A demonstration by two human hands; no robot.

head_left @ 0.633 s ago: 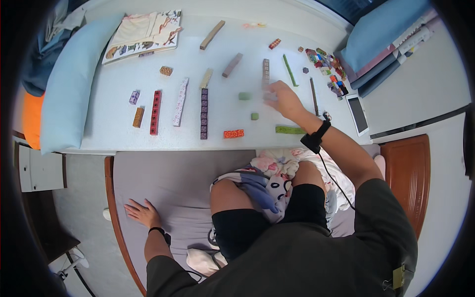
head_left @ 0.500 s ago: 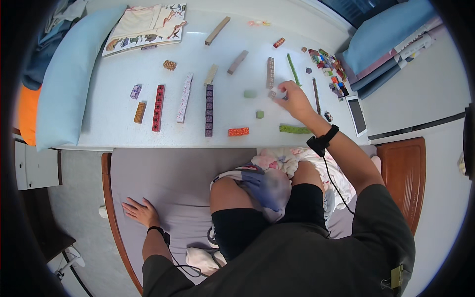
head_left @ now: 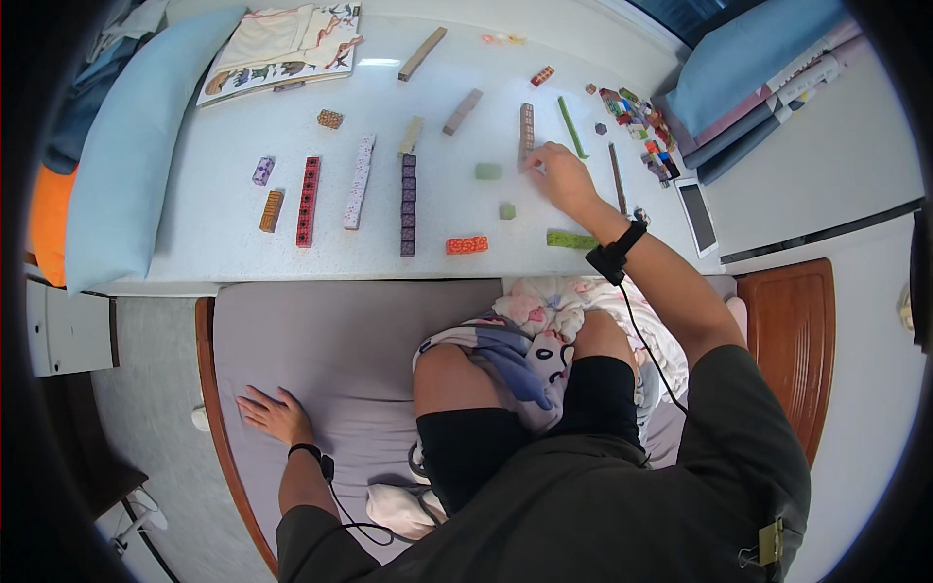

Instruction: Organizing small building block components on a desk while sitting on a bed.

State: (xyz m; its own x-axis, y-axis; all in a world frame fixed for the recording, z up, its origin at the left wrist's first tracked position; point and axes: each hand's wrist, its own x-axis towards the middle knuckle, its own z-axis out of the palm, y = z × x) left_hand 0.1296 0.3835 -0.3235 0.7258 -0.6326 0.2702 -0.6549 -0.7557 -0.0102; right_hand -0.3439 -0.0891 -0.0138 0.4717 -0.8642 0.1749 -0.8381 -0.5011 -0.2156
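My right hand [head_left: 566, 180] reaches over the white table, its fingertips pinched together at the near end of a row of greyish-pink patterned cubes [head_left: 527, 126]. A small cube of the same kind appears to be in the pinch, mostly covered by the fingers. Right of this hand lies a thin green strip [head_left: 571, 126], and beyond it a thin dark brown strip [head_left: 617, 178]. Close by on the left are a pale green block [head_left: 488, 171] and a small green cube [head_left: 507, 211]. My left hand [head_left: 277, 416] rests flat on the grey bed sheet, fingers spread, holding nothing.
More rows of cubes, including a dark purple one [head_left: 408, 206] and a red one [head_left: 308, 202], stand across the table [head_left: 360, 262]. A heap of mixed coloured cubes [head_left: 632, 112] and a phone [head_left: 697, 216] lie at the right. Blue cushions flank both sides.
My right hand has shifted slightly left and away from me, bringing the small cube up to the row's near end. The left hand stays put. The whole view has tilted slightly.
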